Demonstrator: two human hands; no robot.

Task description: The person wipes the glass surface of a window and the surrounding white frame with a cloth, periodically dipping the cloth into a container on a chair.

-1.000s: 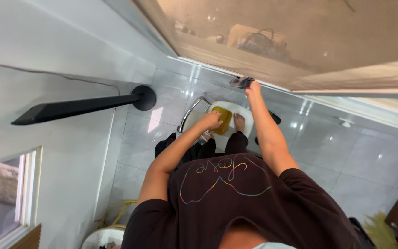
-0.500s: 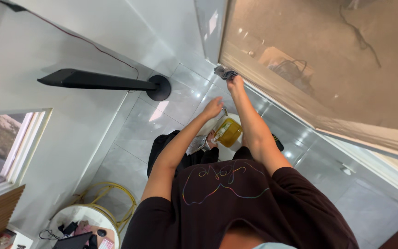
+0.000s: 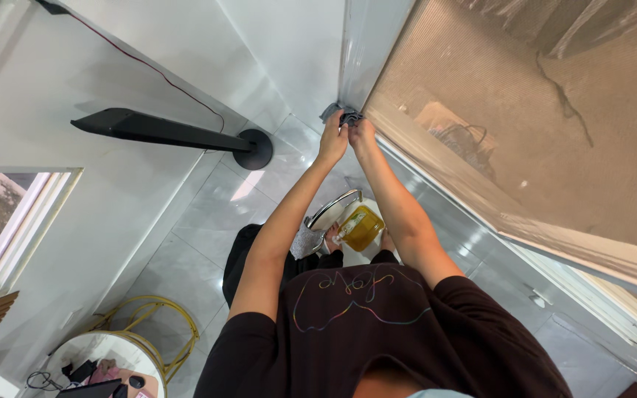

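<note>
Cloth (image 3: pixel 339 115), grey and bunched, is being pinched by both the left hand (image 3: pixel 331 140) and right hand (image 3: pixel 362 135) against the window frame (image 3: pixel 355 66) corner. Looks like mid-wipe; steady pressure along the glass (image 3: pixel 525 110) is probably being called for next.

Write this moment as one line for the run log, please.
left hand: grips grey cloth | right hand: grips same cloth | cloth: at glass door frame corner | below: yellow bottle on white stool

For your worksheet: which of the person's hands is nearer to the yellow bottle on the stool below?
Neither clearly. The left hand and right hand are both raised, side by side, gripping the grey cloth against the window frame, well above the yellow bottle.
</note>
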